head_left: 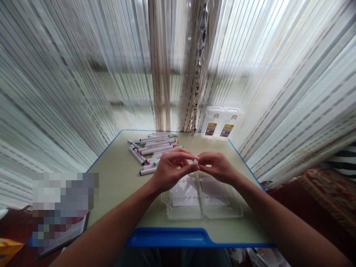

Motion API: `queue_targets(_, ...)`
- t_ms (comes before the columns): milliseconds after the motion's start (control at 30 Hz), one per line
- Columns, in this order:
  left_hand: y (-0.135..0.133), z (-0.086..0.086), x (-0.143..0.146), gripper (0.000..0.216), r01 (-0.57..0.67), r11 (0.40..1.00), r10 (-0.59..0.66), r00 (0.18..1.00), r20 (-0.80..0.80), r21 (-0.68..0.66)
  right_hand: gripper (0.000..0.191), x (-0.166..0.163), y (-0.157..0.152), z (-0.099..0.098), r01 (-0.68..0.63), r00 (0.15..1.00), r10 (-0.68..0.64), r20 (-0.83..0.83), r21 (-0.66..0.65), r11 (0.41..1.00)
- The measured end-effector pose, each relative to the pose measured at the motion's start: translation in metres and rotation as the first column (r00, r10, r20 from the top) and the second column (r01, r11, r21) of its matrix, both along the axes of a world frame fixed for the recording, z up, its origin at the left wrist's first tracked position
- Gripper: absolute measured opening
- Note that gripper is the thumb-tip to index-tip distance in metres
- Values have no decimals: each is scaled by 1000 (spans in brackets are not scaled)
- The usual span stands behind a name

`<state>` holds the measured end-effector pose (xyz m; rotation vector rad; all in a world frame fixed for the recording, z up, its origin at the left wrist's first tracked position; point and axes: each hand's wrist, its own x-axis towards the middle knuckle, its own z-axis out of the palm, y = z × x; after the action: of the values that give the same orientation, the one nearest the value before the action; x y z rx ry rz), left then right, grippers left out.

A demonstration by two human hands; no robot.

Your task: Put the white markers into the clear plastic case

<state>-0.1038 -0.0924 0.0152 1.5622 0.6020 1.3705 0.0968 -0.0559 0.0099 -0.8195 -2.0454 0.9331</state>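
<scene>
Both my hands meet above the small table (116, 178) and pinch one white marker (195, 162), seen end-on between them. My left hand (171, 168) has its fingers curled round one side of it, my right hand (218, 167) grips the other side. Directly below the hands lies an open clear plastic case (203, 200) with two compartments. A loose pile of white markers with coloured caps (154, 148) lies on the table behind my left hand.
Two clear plastic boxes with labels (222, 124) stand at the table's far right corner against striped curtains. A blue tray edge (169, 237) runs along the table's front. A patterned red cushion (319, 196) lies to the right, papers to the lower left.
</scene>
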Motion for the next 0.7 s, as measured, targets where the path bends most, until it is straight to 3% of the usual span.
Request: queue_targets(700, -1, 3, -1, 23, -22, 999, 23, 1000, 18, -26, 24, 1, 3, -3, 7, 999, -7, 35, 2, 1000)
